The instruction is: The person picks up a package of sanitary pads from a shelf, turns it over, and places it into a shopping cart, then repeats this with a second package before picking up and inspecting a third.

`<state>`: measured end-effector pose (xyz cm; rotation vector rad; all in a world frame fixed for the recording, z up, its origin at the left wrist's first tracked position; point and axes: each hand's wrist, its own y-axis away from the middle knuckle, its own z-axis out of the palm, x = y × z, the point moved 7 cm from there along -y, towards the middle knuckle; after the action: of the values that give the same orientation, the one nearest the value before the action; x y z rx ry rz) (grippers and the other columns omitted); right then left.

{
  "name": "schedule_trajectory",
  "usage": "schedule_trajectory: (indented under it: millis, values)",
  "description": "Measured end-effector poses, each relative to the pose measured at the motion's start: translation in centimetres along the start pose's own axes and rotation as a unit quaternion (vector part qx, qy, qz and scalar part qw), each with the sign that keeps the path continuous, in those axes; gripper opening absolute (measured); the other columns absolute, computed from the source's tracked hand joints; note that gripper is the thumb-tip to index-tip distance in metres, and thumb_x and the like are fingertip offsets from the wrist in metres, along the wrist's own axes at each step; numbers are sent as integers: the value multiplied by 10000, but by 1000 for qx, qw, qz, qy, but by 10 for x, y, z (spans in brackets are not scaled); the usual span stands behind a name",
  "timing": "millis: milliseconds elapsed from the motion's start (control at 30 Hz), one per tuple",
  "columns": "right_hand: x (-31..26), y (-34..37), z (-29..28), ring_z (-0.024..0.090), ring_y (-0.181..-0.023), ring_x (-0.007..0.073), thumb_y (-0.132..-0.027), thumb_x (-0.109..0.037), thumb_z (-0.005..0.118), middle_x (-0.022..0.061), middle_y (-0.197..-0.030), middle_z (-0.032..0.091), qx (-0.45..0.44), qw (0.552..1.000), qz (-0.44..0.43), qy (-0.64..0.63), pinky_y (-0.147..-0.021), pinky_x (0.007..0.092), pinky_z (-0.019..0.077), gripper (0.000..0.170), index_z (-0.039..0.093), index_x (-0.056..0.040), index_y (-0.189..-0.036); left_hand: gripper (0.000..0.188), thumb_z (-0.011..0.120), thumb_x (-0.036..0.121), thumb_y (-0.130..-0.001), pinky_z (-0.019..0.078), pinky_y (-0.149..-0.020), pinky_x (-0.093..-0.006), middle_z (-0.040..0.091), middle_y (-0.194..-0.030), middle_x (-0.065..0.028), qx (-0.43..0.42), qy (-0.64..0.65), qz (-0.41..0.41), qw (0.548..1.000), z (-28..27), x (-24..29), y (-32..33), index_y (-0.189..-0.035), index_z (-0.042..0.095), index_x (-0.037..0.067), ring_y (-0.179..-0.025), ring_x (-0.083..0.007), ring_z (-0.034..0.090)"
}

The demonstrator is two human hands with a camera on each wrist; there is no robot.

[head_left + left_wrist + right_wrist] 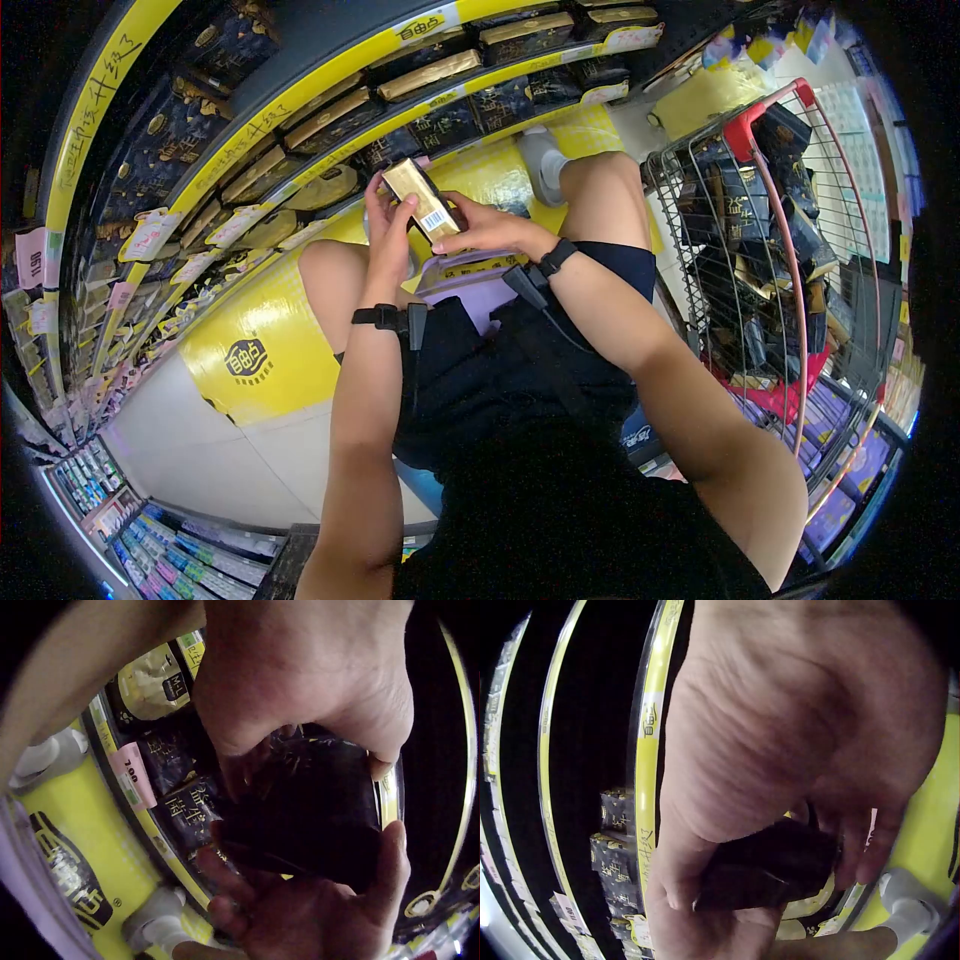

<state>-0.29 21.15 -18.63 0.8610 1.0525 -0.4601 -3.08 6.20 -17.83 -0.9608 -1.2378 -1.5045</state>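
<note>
Between both hands, in front of the lower shelves, is a small black pack (418, 203) with a gold side and a white barcode label facing up. The left hand (388, 228) grips its left side, thumb on the gold face. On the opposite side the right hand (487, 228) holds the near end and right edge. In the left wrist view the pack (315, 799) looks dark, with fingers around its edges. The right wrist view has the same pack (772, 862) between the two hands, its print too dark to read.
Curved shelves with yellow edge strips (300, 105) hold rows of black and gold packs (430, 75). A wire shopping cart (770, 230) full of similar packs stands at the right. Yellow sheeting (230, 345) covers the floor by the shelf. Pink price tags (135, 774) hang from the edges.
</note>
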Motion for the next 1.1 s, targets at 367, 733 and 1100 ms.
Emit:
schedule_trajectory:
  millis: [367, 733, 1100]
  values:
    - [-3, 2, 4, 492, -1260, 237, -788, -267, 856, 184, -1375, 492, 0, 997, -66, -46, -1044, 322, 424, 1061, 169, 42, -1535, 754, 685, 102, -907, 430, -1059, -385, 467, -1421, -144, -64, 23, 16, 998, 18, 24, 9, -1540, 276, 132, -1269, -264, 500]
    - [-7, 0, 4, 489, -1245, 212, -782, -223, 858, 159, -1378, 494, 18, 994, -96, 51, -1037, 329, 432, 1024, 210, 41, -1529, 674, 720, 85, -839, 409, -1053, -376, 505, -1308, -115, -68, -10, 46, 997, 15, 24, 8, -1438, 411, 90, -1217, -232, 499]
    - [-2, -1, 14, 433, -1325, 241, -767, -218, 874, 175, -1456, 412, -21, 992, -69, 101, -1092, 357, 395, 1189, 9, -9, -1555, 652, 672, -16, -776, 449, -1001, -366, 497, -1314, -79, -81, -51, 63, 993, 15, 29, 10, -1372, 443, 112, -1149, -222, 534]
